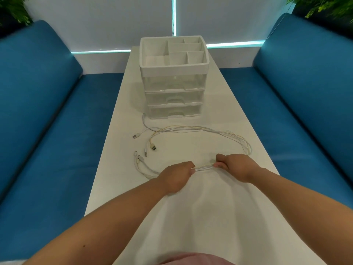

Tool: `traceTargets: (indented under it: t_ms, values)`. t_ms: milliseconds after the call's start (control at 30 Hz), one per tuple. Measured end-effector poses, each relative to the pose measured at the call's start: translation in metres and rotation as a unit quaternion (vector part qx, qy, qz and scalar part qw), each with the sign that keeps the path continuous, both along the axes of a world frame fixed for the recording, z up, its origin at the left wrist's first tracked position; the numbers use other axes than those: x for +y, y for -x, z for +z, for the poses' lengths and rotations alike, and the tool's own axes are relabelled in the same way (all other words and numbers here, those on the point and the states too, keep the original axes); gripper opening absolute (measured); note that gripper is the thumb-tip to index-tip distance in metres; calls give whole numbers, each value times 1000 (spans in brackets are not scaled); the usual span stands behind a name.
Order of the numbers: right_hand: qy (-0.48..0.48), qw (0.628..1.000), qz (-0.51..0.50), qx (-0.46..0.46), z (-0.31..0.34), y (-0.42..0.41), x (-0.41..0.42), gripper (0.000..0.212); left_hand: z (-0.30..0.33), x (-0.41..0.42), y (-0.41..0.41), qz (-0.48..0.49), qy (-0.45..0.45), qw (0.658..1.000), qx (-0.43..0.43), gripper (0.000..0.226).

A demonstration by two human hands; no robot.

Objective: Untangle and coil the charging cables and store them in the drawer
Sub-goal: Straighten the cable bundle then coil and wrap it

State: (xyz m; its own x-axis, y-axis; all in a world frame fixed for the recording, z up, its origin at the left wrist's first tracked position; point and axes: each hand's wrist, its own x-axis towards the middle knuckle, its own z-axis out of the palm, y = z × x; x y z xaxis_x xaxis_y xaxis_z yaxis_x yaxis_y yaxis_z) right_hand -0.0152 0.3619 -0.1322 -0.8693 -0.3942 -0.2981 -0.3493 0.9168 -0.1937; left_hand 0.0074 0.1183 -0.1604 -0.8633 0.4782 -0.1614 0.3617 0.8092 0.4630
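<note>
From the head camera I see my left hand (176, 175) and right hand (234, 166) low over the white table (219, 207), fingers of both pinched closed on a short stretch of the bundled charging cables (191, 129). The remaining cable loops toward the drawer unit (173, 92), all three drawers closed, plugs lying left.

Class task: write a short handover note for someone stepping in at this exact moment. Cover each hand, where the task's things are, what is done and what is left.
Left hand and right hand: both pinch one short stretch of the charging cables, held taut between them.
The cables lie in a loose tangled loop on the white table, plugs at the left.
Drawer unit: at the far end, all three drawers shut.
Done: nothing coiled or stored.
Left: separate, coil, open a drawer, store.
</note>
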Motion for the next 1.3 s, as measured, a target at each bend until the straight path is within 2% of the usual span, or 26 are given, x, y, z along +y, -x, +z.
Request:
traceTargets:
  t_ms: [133,233,300,400,500,667,733,833,967,1067,1167,1300]
  values:
    - [20,999,25,-1,-4,-5,-2,37,1,-12,5,60,-107,989,-88,18]
    - [16,1000,18,-14,-5,-4,-1,37,5,-13,8,84,-138,978,-133,16]
    - [13,1000,11,-13,-5,-2,-3,36,4,-13,10,62,-106,988,-96,20]
    - [-10,1000,14,-12,-5,-4,-6,34,2,-12,7,-11,3,1000,-2,24]
    - [-28,999,33,-1,-4,-7,-7,30,-2,-13,5,-41,33,997,64,27]
    - [-22,998,50,14,-1,-6,-5,32,3,-18,2,1,17,1000,22,31]
    - [-19,998,53,22,-1,-5,-3,32,9,-20,0,19,33,998,48,41]
    - [-23,998,48,18,-3,-5,3,31,12,-27,0,34,111,989,97,52]
    - [-5,999,29,16,-6,-6,8,29,4,-47,2,4,195,964,183,66]
    - [4,1000,1,12,-8,-5,9,25,-4,-62,1,1,185,962,202,76]
    - [2,1000,-8,6,-11,-3,6,25,-13,-77,-1,-16,158,948,274,72]
    - [-19,1000,-13,1,-9,-1,2,26,-19,-94,-1,-7,147,955,259,73]
